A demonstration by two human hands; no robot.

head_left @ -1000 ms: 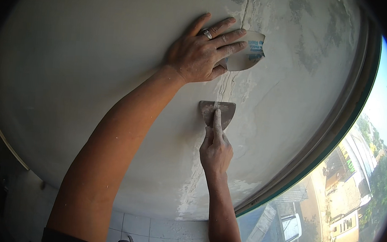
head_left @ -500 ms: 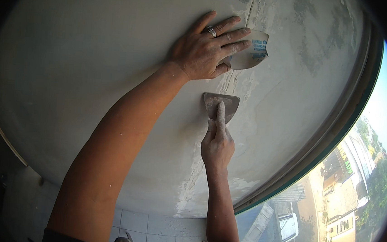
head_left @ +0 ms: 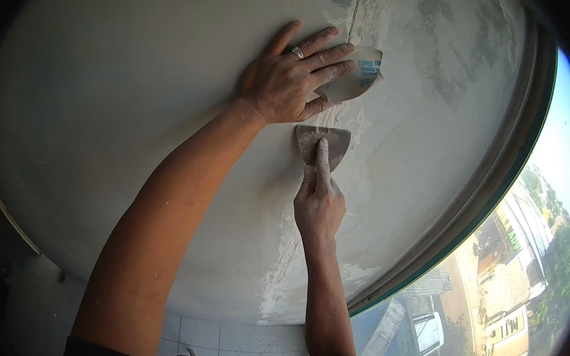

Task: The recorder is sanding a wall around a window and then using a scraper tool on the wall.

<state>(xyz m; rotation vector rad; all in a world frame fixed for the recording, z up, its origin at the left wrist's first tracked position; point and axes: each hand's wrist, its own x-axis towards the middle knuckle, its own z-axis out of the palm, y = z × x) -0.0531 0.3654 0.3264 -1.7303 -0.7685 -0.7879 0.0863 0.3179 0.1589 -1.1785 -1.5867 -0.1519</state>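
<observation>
A grey wall (head_left: 137, 99) with a rough, cracked seam (head_left: 355, 13) running up it fills most of the view. My left hand (head_left: 289, 78) lies against the wall with its fingers spread, a ring on one of them. Under those fingers it keeps a curved piece of sandpaper (head_left: 359, 83), its pale back with blue print facing me. Just below, my right hand (head_left: 321, 204) grips a putty knife (head_left: 308, 143), the index finger stretched along the blade. The blade's wide edge points up and rests on the seam, below my left thumb. The knife's handle is hidden in my palm.
A window frame (head_left: 474, 199) curves along the right side, with buildings, trees and a vehicle (head_left: 428, 333) outside. Pale floor tiles (head_left: 238, 348) show at the bottom. A light-coloured edge strip (head_left: 8, 210) runs at the lower left.
The putty knife has slid a little up the seam, closer to my left hand. The left hand still presses the sandpaper to the wall. The view has shifted slightly.
</observation>
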